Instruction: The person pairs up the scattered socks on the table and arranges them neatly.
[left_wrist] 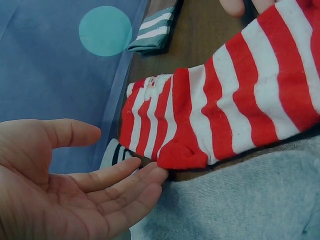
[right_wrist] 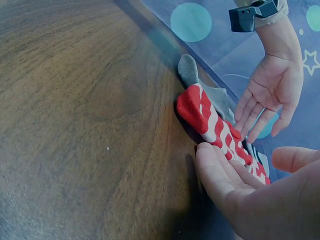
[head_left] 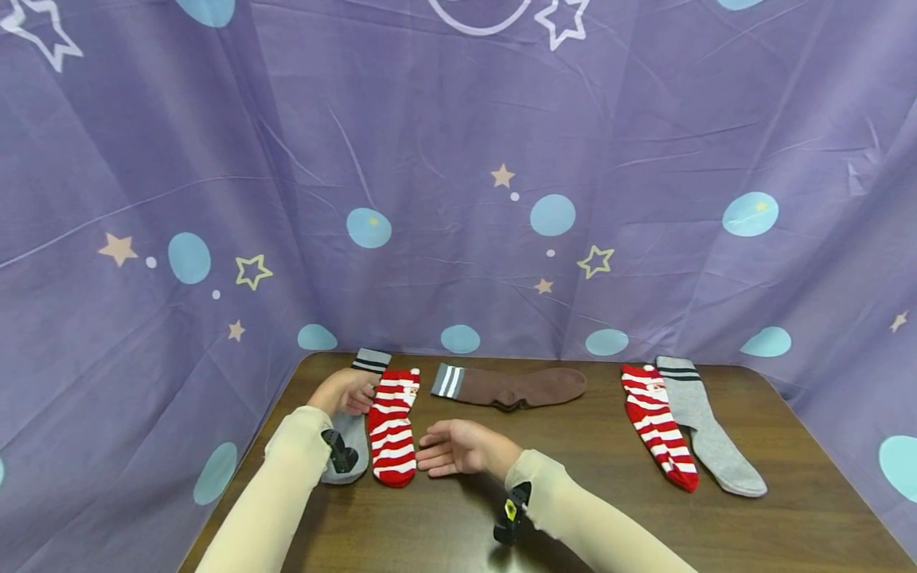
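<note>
On the table's left side lies a red-and-white striped sock (head_left: 392,430), with a grey sock (head_left: 351,438) partly under my left hand. My left hand (head_left: 347,392) is over the grey sock; its extended fingertips reach the heel of the striped sock (left_wrist: 235,95) in the left wrist view. My right hand (head_left: 462,450) is palm inward with straight fingers on the other side of that sock, fingertips close to its edge in the right wrist view. Neither hand has fingers curled round anything. The grey sock's middle is hidden behind the left hand.
A brown sock (head_left: 519,386) with a grey-blue, white-striped cuff lies across the back of the wooden table (head_left: 573,454). At the right, another striped sock (head_left: 659,422) rests beside a second grey sock (head_left: 716,438). A purple patterned curtain (head_left: 458,294) hangs behind.
</note>
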Tool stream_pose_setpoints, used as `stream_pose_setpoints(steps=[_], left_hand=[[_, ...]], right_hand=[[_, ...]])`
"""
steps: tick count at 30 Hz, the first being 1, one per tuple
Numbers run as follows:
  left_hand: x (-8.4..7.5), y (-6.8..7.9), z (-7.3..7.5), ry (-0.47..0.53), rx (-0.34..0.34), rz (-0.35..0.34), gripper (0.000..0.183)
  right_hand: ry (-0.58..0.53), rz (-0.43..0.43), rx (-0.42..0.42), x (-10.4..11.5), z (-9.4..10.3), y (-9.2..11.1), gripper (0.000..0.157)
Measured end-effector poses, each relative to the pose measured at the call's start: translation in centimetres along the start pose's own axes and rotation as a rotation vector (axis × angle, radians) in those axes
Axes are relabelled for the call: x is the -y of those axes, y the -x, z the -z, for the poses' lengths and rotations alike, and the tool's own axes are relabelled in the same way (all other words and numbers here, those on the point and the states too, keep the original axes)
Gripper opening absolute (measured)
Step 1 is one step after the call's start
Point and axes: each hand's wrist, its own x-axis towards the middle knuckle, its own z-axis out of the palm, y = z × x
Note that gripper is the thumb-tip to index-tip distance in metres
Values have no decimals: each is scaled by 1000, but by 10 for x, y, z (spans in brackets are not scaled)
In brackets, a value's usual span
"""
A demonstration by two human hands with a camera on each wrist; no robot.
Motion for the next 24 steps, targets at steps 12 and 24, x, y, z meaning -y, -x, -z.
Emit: stream_pose_setpoints(steps=[12,24], left_hand=[[0,2,-2,19,-47,50,49],[6,-3,-4,21,-39,65,48]], right_hand=[[-42,2,-2,-2,-3,0,43],[-88,8,-4,-4,-2,0,41]])
